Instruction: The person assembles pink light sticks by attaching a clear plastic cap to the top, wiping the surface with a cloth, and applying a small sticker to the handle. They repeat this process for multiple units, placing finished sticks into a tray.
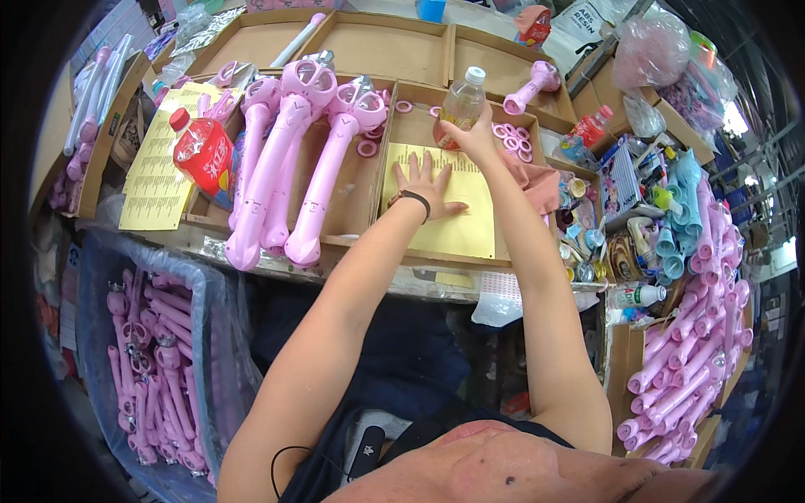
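My left hand point(428, 186) lies flat with fingers spread on a yellow printed sheet point(453, 235) in a shallow cardboard tray. Beyond it, my right hand point(476, 136) is wrapped round a clear plastic bottle point(464, 96) with a white cap and some yellowish liquid; the bottle leans slightly. Several pink toy wands point(317, 189) with round heads lie side by side left of my left hand. Small pink rings point(513, 141) sit to the right of the bottle, near a salmon-coloured cloth point(537, 186).
A red-labelled bottle point(204, 155) lies at the left. Below it stands a blue lined bin point(189, 281) of pink wands. More pink handles point(683, 360) are stacked at the right, beside light-blue cones point(667, 243) and small paint pots point(579, 186). Cardboard trays point(386, 50) line the back.
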`<state>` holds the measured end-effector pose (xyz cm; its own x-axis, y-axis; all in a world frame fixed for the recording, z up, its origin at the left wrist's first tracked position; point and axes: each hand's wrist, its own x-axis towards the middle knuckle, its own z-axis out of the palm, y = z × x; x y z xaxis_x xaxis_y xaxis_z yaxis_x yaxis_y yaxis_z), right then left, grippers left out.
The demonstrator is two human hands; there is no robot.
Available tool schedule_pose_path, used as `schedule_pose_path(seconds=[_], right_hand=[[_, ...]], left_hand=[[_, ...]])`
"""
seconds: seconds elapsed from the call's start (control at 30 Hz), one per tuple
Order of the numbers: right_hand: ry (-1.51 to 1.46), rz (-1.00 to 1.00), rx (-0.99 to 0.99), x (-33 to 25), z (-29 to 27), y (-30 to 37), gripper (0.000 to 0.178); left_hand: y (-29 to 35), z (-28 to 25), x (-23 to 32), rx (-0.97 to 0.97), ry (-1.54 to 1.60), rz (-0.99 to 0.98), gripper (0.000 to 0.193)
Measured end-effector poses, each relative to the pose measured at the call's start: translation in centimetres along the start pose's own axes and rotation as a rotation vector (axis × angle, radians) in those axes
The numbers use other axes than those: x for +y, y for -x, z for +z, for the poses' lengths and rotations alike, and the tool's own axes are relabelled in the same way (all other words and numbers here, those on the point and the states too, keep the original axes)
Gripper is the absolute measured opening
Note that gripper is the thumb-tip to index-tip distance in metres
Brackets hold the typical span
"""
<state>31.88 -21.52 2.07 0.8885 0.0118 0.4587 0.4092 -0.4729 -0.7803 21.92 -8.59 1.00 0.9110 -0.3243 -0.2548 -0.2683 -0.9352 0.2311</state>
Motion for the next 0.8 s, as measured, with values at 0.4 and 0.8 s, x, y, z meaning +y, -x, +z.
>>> schedule_pose_path(seconds=[0.4,0.8], right_hand=[[0.129,0.094,0.125,-3.3,-6.4,6.5,0.086],[0.363,-0.173,-0.233,-3.7,2.7,4.3,0.041]], left_hand=[[-0.1,0.5,-0.5,0.075,0.078,-0.021,0.096],[7.8,0.5,0.3,0.476,0.039,0.221,0.037]])
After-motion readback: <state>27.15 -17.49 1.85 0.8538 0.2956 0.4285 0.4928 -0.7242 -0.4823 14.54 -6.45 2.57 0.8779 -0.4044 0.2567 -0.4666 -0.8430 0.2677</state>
